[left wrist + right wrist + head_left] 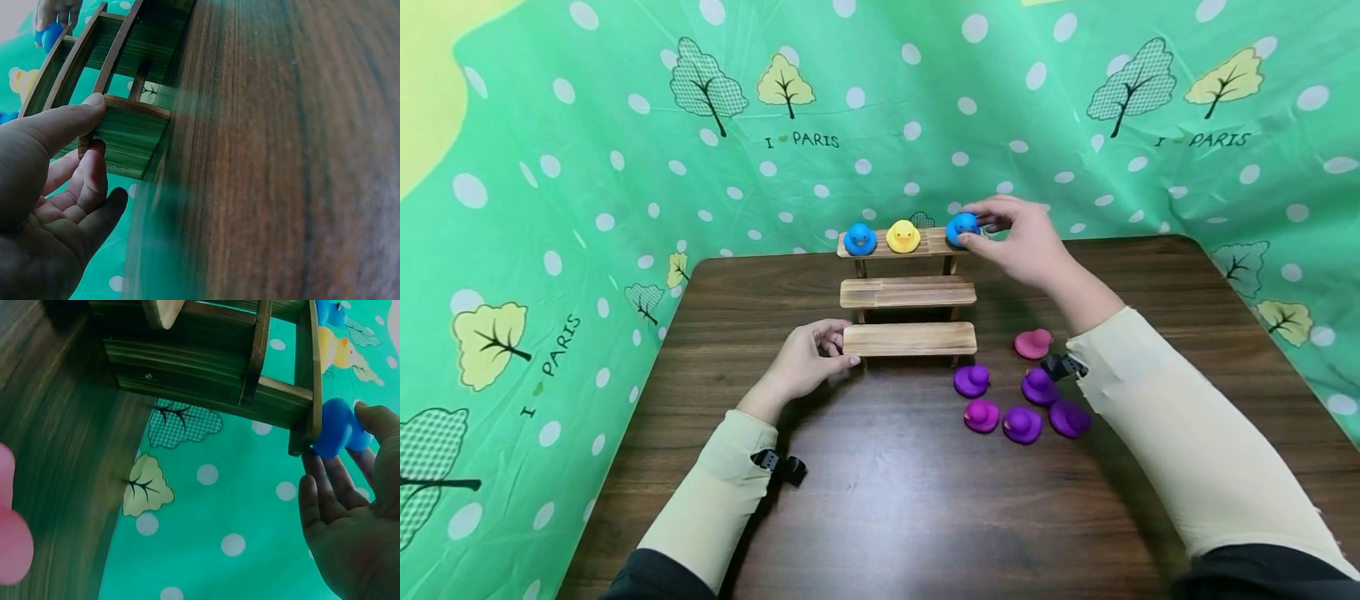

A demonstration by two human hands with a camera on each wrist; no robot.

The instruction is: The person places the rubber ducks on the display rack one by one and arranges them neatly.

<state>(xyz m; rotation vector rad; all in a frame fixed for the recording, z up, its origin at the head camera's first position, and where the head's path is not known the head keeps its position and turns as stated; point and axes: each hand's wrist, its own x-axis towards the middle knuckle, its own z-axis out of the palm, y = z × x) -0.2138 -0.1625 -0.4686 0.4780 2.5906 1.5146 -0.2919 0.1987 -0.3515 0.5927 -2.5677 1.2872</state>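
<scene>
A three-tier wooden shelf (908,340) stands on the table. At its lowest tier, my left hand (808,358) pinches the left end between thumb and fingers, as the left wrist view (69,169) also shows. My right hand (1021,242) holds a blue rubber duck (962,228) at the right end of the top tier, thumb on one side and fingers on the other. In the right wrist view that duck (336,428) is right at the board's edge. Another blue duck (860,240) sits at the top tier's left end, with a yellow duck (903,237) beside it.
Right of the shelf's front, several purple ducks (1022,425) lie grouped on the dark wooden table (865,500). Among them are a magenta duck (981,416) and, farther back, a pink duck (1033,343). A green printed cloth (910,108) hangs close behind the shelf.
</scene>
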